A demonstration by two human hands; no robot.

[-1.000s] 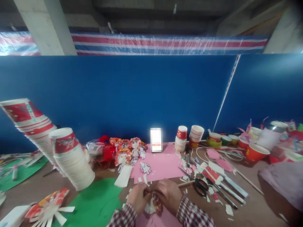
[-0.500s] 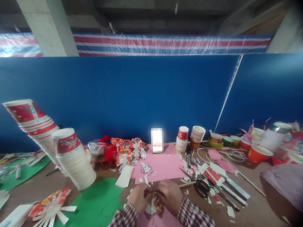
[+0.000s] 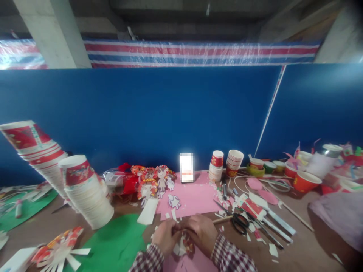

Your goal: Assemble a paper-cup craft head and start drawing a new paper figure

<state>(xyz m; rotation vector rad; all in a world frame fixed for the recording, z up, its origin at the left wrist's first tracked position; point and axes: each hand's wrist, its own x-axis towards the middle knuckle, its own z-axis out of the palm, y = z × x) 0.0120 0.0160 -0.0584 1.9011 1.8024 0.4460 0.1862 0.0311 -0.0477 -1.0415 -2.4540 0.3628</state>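
A small red-and-white paper cutout (image 3: 183, 246) is pinched between both hands at the near edge of the counter (image 3: 300, 241), low in the middle of the view. The left hand (image 3: 165, 237) is closed on the cutout's left side, and the right hand (image 3: 200, 233) is closed on its right side, so each grip is clamped on the cutout; the fingertips of the 2 hands meet above it. Checked sleeves (image 3: 230, 257) cover both wrists. The cutout is held just above a pink sheet (image 3: 193, 198) that lies under the hands. A green sheet (image 3: 119, 241) lies just left of the left hand. Black-handled scissors (image 3: 240, 223) lie near the right hand, apart from it. 2 leaning stacks of paper cups (image 3: 85, 192) stand well to the left, and finished paper dolls (image 3: 154, 181) lie by the blue partition (image 3: 159, 113)
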